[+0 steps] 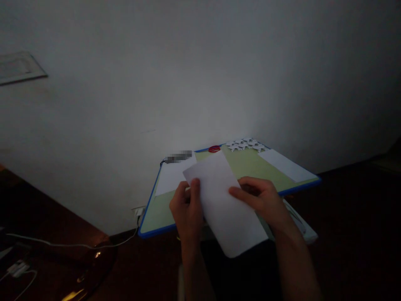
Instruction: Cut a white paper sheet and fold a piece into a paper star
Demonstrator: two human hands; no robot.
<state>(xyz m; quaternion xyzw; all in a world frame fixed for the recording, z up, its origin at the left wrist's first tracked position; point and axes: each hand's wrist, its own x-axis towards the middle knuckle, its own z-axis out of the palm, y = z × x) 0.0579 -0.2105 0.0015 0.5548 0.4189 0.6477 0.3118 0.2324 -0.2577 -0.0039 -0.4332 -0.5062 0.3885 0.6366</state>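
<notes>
I hold a white sheet of paper (226, 205) tilted over the near edge of a small table with a pale green top and blue rim (156, 230). My left hand (187, 208) grips the sheet's left edge, thumb on top. My right hand (263, 198) pinches its right edge, fingers curled. Several folded white paper stars (245, 144) lie at the table's far edge beside a red round object (214, 149).
Two more white sheets lie on the table, one at the left (171, 177) and one at the right (286, 165). A white wall (188, 75) rises just behind. A white cable (62, 244) runs across the dark floor on the left.
</notes>
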